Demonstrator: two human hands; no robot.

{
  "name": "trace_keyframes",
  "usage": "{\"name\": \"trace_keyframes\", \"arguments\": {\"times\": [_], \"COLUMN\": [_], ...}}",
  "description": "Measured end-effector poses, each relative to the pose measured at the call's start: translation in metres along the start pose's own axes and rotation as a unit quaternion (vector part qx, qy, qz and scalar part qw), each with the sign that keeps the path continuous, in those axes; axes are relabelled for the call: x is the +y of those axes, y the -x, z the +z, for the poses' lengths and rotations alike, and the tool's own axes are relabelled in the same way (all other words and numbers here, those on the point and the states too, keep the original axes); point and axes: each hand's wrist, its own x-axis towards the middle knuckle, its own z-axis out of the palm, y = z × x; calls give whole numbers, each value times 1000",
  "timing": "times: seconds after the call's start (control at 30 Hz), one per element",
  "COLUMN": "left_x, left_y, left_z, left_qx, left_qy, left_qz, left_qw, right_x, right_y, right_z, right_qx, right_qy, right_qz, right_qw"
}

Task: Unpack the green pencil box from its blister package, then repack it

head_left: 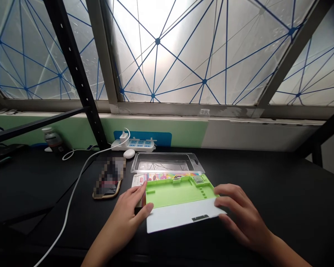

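A shallow light-green plastic case (169, 193) lies open in the middle, with small ribs and compartments moulded inside. Along its near edge a flat white panel (172, 219) slants toward me, with a dark narrow strip near its right end. My left hand (129, 209) grips the left edge, its thumb on the near corner and its fingers behind. My right hand (241, 213) has its fingertips on the right edge, where case and panel meet. Under the case's far side shows a colourful printed card (139, 180). Behind it sits a clear plastic blister package (167, 163).
To the left lies a phone (110, 178) with a blurred screen. A white cable (78, 181) runs from a power strip (140, 144) across the black table (281, 178). A small white rounded object (129, 153) and a bottle (54, 140) stand farther back, near a black metal post (79, 74).
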Motion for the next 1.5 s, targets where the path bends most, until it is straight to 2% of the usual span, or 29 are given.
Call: {"name": "trace_keyframes", "arguments": {"times": [0.1,0.17,0.27,0.37,0.47,0.6,0.8,1.0,1.1,1.2,1.3,1.4,1.5], "left_x": [-4,-7,-9,-9,-6,-7,-14,-3,2,11,28,44,42], "left_y": [0,-1,-1,-1,-1,2,1,-1,4,2,-14,-44,-77], "left_z": [2,4,6,7,6,4,7,6,4,-2,-12,-24,-32], "left_qx": [-5,-7,-5,0,1,0,19,35,59,116,151,143,126], "left_qy": [-6,-15,-26,-25,-7,59,161,108,102,109,82,31,-15], "left_qz": [1,11,20,20,3,-12,8,-1,4,15,25,26,-6], "left_qw": [1000,1000,999,999,1000,998,987,994,993,987,985,989,992], "right_x": [13,16,14,11,12,16,11,10,8,3,6,21,42], "right_y": [11,12,9,5,4,2,-3,5,9,1,-22,-55,-80], "right_z": [-3,-5,-7,-10,-12,-11,-1,8,7,4,6,15,29], "right_qx": [-91,-145,-219,-245,-233,-169,-105,-147,-124,-91,-48,-14,-22], "right_qy": [-74,-96,-96,-108,-141,-181,-178,-97,-86,-82,-82,-73,-72], "right_qz": [153,216,261,284,300,308,350,322,312,313,296,265,255], "right_qw": [981,961,935,921,914,918,914,930,938,942,951,961,964]}}
